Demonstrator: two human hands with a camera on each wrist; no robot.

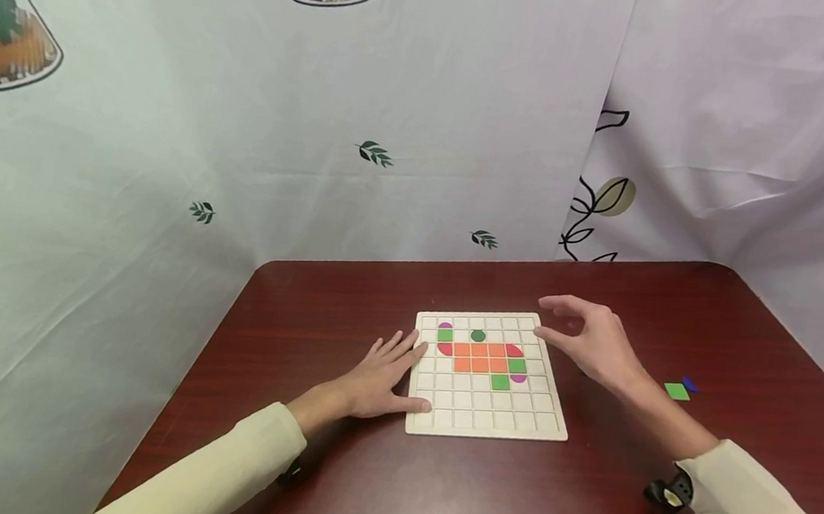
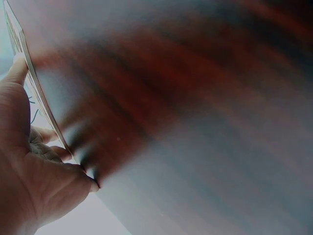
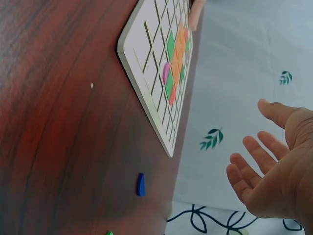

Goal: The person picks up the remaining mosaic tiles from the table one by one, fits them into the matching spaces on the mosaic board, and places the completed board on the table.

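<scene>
Board point(image 1: 474, 398), head view: it lies near the table's point(image 1: 431, 502) far edge, bright shapes point(image 1: 479, 357) in its squares.
Left hand point(image 2: 44, 181), left wrist view: my fingers spread along its left edge; light pressing may keep it still.
Right hand point(image 3: 279, 171), right wrist view: my thumb is apart from my bent fingers, pinching nothing; soft moves may stop bumps.

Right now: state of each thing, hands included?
Grid board: flat on table, partly filled
Orange squares: six, on board
Green squares: three, on board
Dark green circle: on board
Red pieces: two, on board
Purple pieces: two, on board
Loose green piece: on table
Blue piece: loose on table
Left hand: spread, touching board edge
Right hand: fingers parted, nothing visible between
</scene>
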